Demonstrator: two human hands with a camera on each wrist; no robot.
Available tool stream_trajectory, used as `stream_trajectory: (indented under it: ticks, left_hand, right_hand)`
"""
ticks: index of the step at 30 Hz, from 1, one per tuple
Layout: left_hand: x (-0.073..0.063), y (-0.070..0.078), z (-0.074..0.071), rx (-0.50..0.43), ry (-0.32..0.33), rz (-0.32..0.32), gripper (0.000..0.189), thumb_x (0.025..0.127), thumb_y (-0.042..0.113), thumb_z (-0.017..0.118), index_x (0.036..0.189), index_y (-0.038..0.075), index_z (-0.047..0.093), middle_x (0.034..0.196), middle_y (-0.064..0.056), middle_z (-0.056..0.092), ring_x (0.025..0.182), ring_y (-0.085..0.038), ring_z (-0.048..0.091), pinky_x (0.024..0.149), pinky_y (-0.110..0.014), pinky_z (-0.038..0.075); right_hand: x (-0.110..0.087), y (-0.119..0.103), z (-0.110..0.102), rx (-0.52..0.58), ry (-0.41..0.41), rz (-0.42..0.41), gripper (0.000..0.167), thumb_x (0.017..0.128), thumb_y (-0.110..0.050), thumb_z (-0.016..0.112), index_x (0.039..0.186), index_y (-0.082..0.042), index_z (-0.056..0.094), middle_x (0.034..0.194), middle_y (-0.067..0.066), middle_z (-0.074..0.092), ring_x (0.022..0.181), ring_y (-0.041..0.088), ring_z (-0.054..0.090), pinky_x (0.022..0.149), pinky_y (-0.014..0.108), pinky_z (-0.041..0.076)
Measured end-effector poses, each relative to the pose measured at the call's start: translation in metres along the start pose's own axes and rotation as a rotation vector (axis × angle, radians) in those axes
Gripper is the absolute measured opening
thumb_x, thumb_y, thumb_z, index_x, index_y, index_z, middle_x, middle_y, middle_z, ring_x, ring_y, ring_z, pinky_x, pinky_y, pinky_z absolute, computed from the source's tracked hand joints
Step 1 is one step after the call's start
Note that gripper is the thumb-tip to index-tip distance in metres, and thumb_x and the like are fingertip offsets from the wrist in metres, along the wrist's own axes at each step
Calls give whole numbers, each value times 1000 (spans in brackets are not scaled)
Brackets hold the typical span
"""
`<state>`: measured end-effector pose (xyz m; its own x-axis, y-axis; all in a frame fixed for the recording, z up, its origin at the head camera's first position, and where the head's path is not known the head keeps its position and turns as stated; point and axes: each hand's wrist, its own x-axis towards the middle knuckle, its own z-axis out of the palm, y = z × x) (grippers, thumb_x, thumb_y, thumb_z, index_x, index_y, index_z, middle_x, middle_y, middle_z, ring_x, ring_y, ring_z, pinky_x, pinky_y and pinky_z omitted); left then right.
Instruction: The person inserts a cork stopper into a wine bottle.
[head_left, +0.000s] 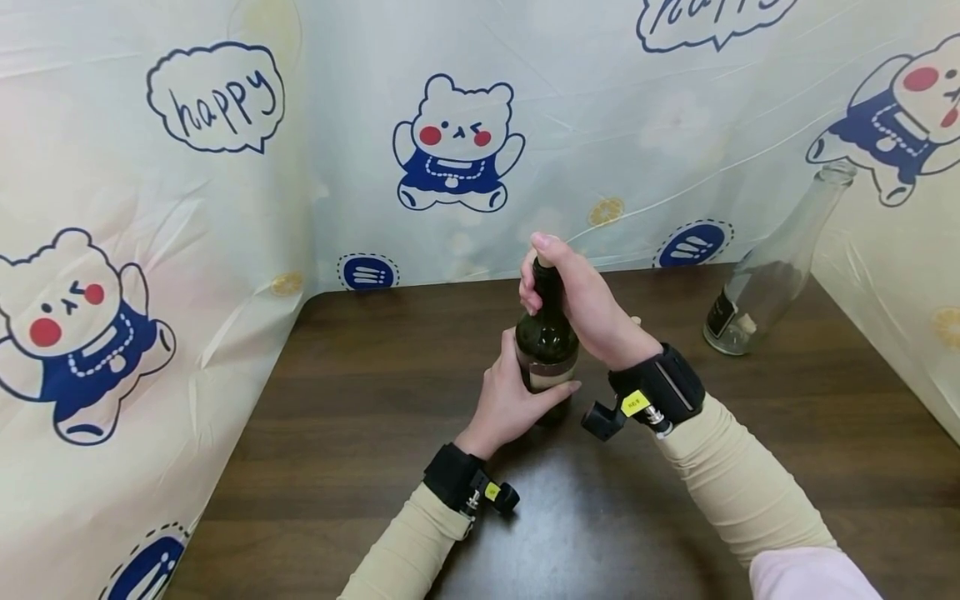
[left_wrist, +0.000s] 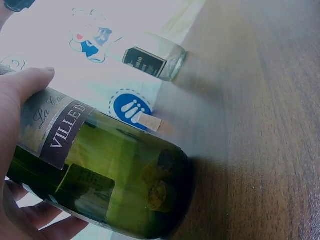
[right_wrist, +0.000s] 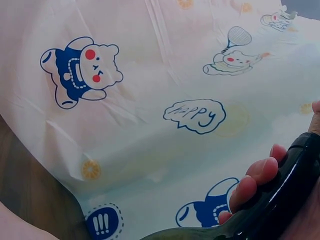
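A dark green wine bottle [head_left: 547, 337] stands upright on the wooden table [head_left: 360, 433]. My left hand [head_left: 513, 400] grips its lower body, thumb across the front and the other fingers round the far side. Higher up, my right hand [head_left: 588, 304] wraps round the neck, with the thumb at the top of the bottle. The mouth is hidden by that hand. In the left wrist view the bottle's pale label [left_wrist: 62, 125] reads "VILLED", and brownish lumps like corks [left_wrist: 157, 195] show through the green glass near the base.
A clear glass bottle [head_left: 780, 258] with a dark label stands at the back right. A small cork [left_wrist: 150, 121] lies on the table beyond the green bottle, mostly behind my right hand in the head view. A printed cloth [head_left: 337, 167] hangs along the table's back and sides.
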<state>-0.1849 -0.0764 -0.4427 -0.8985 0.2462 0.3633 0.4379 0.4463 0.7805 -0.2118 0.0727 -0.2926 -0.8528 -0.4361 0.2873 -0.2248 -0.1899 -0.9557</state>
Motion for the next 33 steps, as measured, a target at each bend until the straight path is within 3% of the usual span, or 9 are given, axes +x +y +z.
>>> stream_trajectory:
  ticks: [5, 10, 18, 22, 27, 33]
  left_hand:
    - [0, 0, 0, -13, 0, 11, 90, 82, 54, 82, 150, 28, 28, 132, 7, 54, 111, -12, 60, 92, -39, 50]
    - [-1, -1, 1, -30, 0, 14, 91, 82, 55, 82, 150, 31, 27, 133, 7, 55, 114, -11, 59, 94, -41, 50]
    - [-1, -1, 0, -12, 4, 18, 91, 82, 52, 82, 150, 27, 28, 131, 6, 55, 113, -12, 60, 92, -42, 51]
    - [-1, -1, 0, -12, 4, 32, 88, 84, 50, 82, 150, 27, 28, 132, 5, 56, 112, -12, 62, 91, -42, 51]
    - [-1, -2, 1, -14, 7, 53, 88, 84, 47, 83, 150, 25, 29, 134, 4, 55, 112, -12, 62, 90, -41, 52]
    - [-1, -3, 0, 10, 6, 65, 86, 85, 40, 84, 148, 20, 30, 131, -1, 57, 114, -16, 62, 91, -43, 52]
  right_hand:
    - [-1, 1, -2, -16, 19, 6, 58, 105, -54, 39, 87, -1, 56, 75, 13, 52, 76, 31, 52, 80, 42, 43]
    - [-7, 4, -6, -64, 42, -2, 57, 106, -52, 38, 102, 0, 62, 95, 19, 65, 97, 33, 61, 99, 46, 41]
    - [-28, 27, -19, -211, 74, 62, 42, 104, -35, 59, 138, -11, 56, 133, 6, 64, 131, 20, 51, 110, 54, 32]
    - [-38, 43, -23, -288, 84, 98, 50, 99, -33, 69, 143, -16, 51, 138, 2, 60, 130, 22, 51, 107, 58, 35]
    - [-48, 62, -25, -387, 86, 117, 62, 92, -32, 78, 144, -18, 47, 135, 4, 58, 119, 26, 56, 99, 54, 43]
    - [-55, 77, -24, -382, 66, 130, 71, 88, -30, 83, 146, -21, 44, 134, 4, 55, 117, 24, 57, 97, 52, 44]
